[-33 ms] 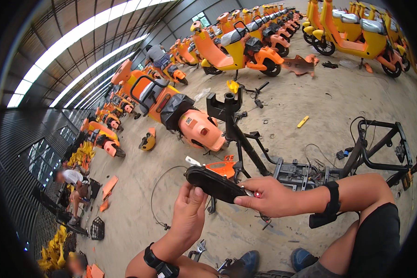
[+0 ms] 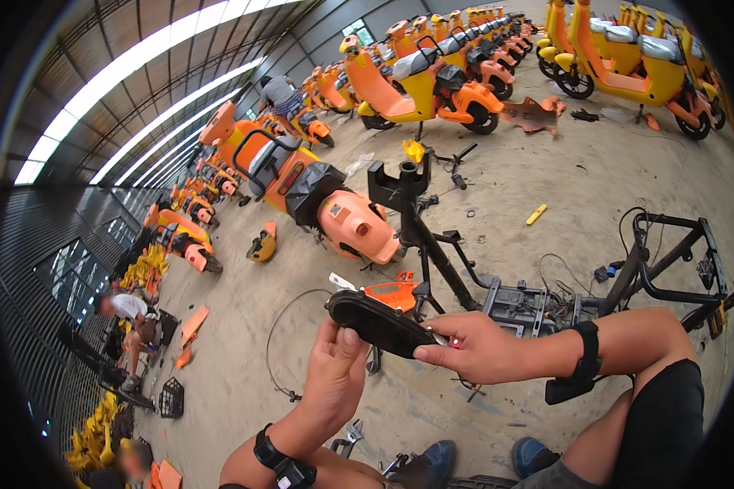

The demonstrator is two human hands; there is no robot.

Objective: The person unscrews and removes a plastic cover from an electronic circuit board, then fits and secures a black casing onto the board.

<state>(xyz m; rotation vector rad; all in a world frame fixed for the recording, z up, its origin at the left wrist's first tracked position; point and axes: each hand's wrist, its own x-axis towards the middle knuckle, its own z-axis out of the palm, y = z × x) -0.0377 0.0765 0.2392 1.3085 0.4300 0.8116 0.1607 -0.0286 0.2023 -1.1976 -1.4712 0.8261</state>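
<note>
Both my hands hold a long black oval part (image 2: 377,324) with a rounded end and a raised rim, tilted down to the right. My left hand (image 2: 334,363) grips its left end from below, thumb against the near side. The fingers of my right hand (image 2: 477,346) are closed on its right end, where a small red and silver bit shows. Just behind the part are a white piece (image 2: 341,281) and an orange plastic piece (image 2: 391,295). Beyond my hands stands a bare black scooter frame (image 2: 432,253).
A partly built orange scooter (image 2: 302,183) stands ahead, with rows of scooters behind. A yellow tool (image 2: 536,214) and a thin cable (image 2: 273,342) lie on the floor. An adjustable wrench (image 2: 348,438) is near my feet. One person (image 2: 134,318) sits at left; another (image 2: 281,98) is farther back.
The surroundings have shifted very slightly to the right in the view. Both hands keep their hold on the black part, almost unmoved.
</note>
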